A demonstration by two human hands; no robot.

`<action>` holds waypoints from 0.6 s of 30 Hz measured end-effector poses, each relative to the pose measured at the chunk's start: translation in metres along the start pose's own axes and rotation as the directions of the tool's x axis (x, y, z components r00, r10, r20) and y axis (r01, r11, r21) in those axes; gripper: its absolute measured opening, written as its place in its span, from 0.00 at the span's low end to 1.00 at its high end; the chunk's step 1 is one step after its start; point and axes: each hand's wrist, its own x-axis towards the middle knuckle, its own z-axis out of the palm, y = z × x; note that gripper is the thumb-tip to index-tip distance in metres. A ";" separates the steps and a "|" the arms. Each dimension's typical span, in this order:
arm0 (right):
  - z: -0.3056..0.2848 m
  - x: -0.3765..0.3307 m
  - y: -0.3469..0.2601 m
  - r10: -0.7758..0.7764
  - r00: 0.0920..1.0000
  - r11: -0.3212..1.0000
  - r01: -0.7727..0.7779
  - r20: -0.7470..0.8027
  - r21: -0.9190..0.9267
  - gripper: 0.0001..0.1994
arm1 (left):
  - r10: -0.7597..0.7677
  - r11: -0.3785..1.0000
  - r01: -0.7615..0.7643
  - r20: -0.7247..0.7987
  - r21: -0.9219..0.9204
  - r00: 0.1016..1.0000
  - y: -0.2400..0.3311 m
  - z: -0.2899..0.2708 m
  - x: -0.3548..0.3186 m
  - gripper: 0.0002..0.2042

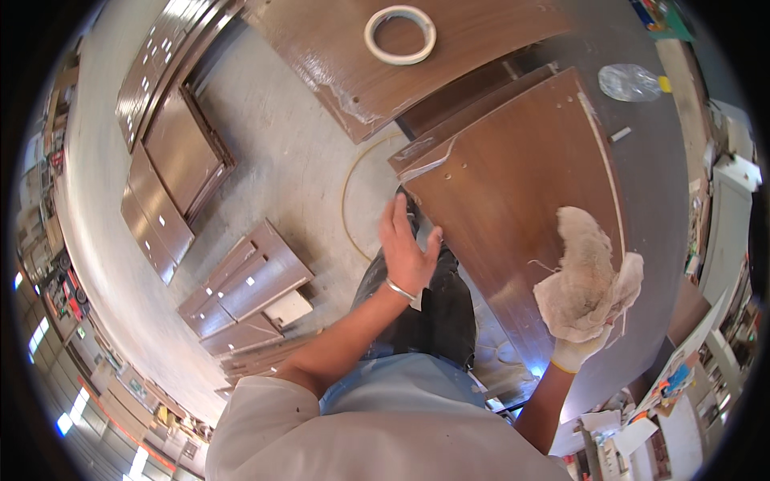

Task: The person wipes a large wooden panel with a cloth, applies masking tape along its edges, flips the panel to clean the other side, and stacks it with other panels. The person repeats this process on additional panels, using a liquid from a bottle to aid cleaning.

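Observation:
A brown wood-grain board (497,184) lies on a dark work surface in front of me, with pale film or tape along its right edge. On its near right part my right hand (579,353), in a white glove, presses a beige fluffy cloth (581,276) that covers most of its fingers. My left hand (409,250) is bare, with a bracelet at the wrist. It hovers above my legs near the board's left corner, fingers stretched out and holding nothing.
Another brown board (481,44) lies beyond, bearing a roll of tape (400,34). A clear plastic bottle (632,82) with a yellow cap lies at the far right. Stacked panels (180,152) and more panels (249,280) rest on the floor at left, near a yellowish hose (345,204).

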 end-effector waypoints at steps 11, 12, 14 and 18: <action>0.078 -0.096 0.084 -0.240 0.917 0.596 0.399 0.320 -0.696 0.24 | 0.418 0.728 -0.611 0.505 0.312 0.755 -0.028 -0.015 0.085 0.35; 0.079 -0.096 0.084 -0.296 0.904 0.602 0.427 0.307 -0.675 0.25 | 0.312 0.813 -0.487 0.469 0.317 0.826 -0.035 -0.021 0.086 0.37; 0.077 -0.093 0.079 -0.292 0.889 0.560 0.458 0.354 -0.690 0.25 | 0.169 0.820 -0.297 0.289 0.489 0.942 -0.038 -0.025 0.085 0.40; 0.078 -0.093 0.065 -0.283 0.886 0.666 0.457 0.367 -0.590 0.23 | 0.503 0.623 -0.730 0.571 0.280 0.649 -0.020 -0.029 0.043 0.45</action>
